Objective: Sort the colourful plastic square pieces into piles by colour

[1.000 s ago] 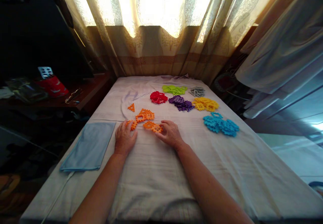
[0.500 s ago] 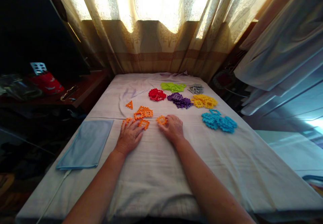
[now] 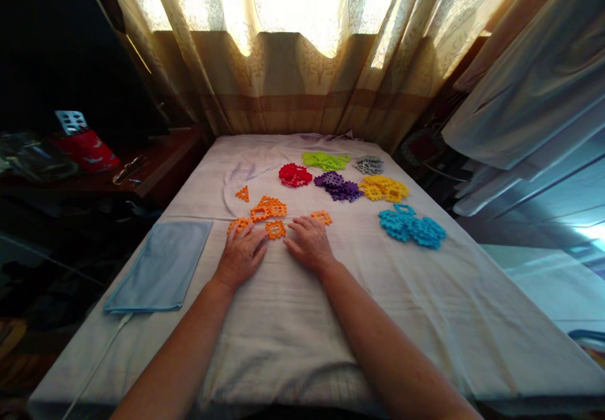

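Orange toothed plastic building pieces lie in front of me on the cloth. My left hand [image 3: 242, 258] rests with fingers spread, its fingertips on an orange piece [image 3: 239, 224] that they partly cover. Close to its right lies a square orange piece [image 3: 275, 229] with an open centre. My right hand [image 3: 309, 243] is flat with fingers outstretched, holding nothing, just right of that square. Another orange piece [image 3: 322, 217] lies beyond its knuckles. Farther off are a heap of orange pieces [image 3: 268, 208] and a lone orange triangle [image 3: 242, 193].
Sorted heaps stand farther back: red [image 3: 295, 175], green [image 3: 325, 160], purple [image 3: 337, 186], grey [image 3: 368, 165], yellow [image 3: 384, 188] and blue [image 3: 412, 226]. A folded light-blue cloth [image 3: 161, 267] with a white cable lies at left. A curtain [image 3: 283, 82] hangs behind the table.
My right hand has let go of an orange piece, which now lies to its right, and has shifted left with fingers extended. My left hand stays nearly in place.
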A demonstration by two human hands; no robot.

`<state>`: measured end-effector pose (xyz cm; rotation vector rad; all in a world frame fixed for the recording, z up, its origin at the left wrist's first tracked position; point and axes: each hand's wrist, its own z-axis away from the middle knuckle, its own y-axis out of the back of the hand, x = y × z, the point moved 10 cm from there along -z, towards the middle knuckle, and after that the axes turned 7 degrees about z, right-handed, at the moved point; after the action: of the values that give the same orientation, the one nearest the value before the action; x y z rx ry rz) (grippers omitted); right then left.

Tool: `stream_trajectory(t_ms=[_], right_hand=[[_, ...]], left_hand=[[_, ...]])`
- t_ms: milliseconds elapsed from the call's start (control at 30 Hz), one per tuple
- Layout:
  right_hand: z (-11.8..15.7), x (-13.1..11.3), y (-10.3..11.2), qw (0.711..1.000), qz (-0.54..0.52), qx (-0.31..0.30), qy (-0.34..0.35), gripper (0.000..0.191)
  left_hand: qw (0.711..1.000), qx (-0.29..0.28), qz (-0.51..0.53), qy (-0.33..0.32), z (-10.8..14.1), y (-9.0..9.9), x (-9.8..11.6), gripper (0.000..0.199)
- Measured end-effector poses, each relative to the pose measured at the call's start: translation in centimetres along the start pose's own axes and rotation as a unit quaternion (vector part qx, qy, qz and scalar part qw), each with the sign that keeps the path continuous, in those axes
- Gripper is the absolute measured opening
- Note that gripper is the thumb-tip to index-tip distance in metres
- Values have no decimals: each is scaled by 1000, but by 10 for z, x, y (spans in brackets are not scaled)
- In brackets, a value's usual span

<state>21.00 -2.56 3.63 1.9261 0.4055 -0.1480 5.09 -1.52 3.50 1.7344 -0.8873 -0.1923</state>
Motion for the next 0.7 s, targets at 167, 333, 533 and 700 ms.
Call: stream_trajectory(t_ms=[167,333,533,700], right_hand=[[-2,-19,-9,999,4,-37,25,43],[-3,-20,-9,998,2,-50,34,29],[-4,-17,-4,999,-10,-31,16,22],[-4,-16,-5,1000,-1,-27,11,19]], left_hand=[[999,-24,28,-21,-1,-5,6,36],[998,-41,39,-33,-1,-10,9,35],[996,-43,50,-57,-1,-8,17,34],[997,-24,53,-52,-1,-5,17,34]])
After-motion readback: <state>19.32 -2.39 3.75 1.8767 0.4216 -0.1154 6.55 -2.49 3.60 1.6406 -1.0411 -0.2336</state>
